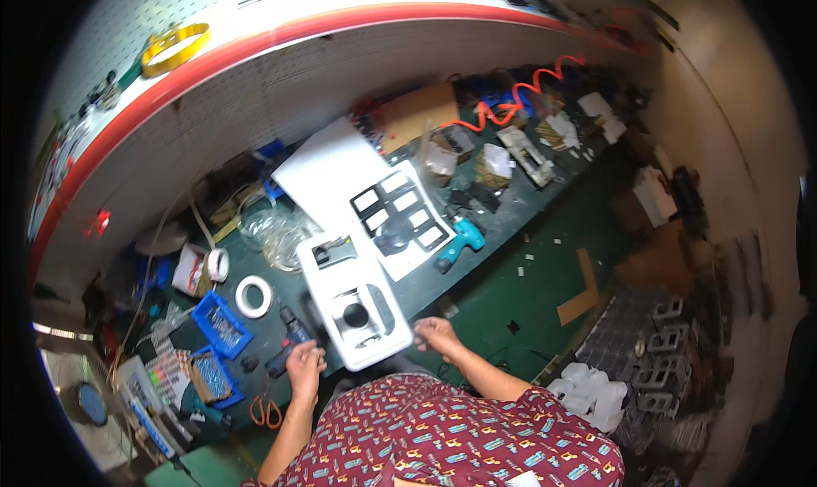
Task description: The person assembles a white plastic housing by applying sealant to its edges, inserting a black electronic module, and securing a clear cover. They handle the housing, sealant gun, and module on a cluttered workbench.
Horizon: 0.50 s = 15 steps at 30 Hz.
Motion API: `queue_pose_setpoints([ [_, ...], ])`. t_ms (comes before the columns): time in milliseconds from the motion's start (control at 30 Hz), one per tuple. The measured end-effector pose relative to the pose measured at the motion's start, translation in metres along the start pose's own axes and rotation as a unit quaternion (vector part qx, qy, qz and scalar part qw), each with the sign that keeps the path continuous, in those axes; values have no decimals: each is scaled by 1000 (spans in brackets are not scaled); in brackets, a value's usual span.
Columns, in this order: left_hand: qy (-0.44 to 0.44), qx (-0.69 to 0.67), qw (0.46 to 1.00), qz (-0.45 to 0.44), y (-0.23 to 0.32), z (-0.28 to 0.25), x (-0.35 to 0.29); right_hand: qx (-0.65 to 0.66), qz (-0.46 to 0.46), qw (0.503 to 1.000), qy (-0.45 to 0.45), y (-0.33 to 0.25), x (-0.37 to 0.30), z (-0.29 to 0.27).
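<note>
A white plastic housing [340,276] with a round black part and several cut-outs lies tilted at the bench's front edge, between my hands. My left hand [305,366] is closed with curled fingers by its lower left side, right beside a dark cordless drill [294,327]. Near the housing's lower right corner is my right hand [437,335], its fingers bent together in a pinch. Whether either hand has a small thing in it, I cannot make out. Behind the housing, several black-framed panels [411,202] rest on a white sheet, with a dark piece over some of them.
A teal drill [462,242] sits near the bench edge. Left stand blue bins [223,325] of small hardware, a white tape roll [241,297] and orange-handled scissors [265,412]. A coiled orange hose [481,117] hangs at the back. White plastic containers [591,393] stand at lower right.
</note>
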<state>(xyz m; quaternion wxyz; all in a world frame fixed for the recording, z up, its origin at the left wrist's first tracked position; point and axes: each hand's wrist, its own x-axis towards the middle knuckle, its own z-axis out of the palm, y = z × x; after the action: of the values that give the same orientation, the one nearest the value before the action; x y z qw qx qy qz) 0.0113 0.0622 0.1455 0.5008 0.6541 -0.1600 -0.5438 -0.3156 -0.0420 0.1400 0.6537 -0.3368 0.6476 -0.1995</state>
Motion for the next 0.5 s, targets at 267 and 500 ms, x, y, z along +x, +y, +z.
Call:
queue_pose_setpoints([
  [267, -31, 18, 999, -7, -4, 18, 13, -12, -23, 999, 43, 0, -7, -34],
  [500, 100, 32, 993, 46, -9, 3, 16, 2, -132, 979, 156, -39, 90, -130],
])
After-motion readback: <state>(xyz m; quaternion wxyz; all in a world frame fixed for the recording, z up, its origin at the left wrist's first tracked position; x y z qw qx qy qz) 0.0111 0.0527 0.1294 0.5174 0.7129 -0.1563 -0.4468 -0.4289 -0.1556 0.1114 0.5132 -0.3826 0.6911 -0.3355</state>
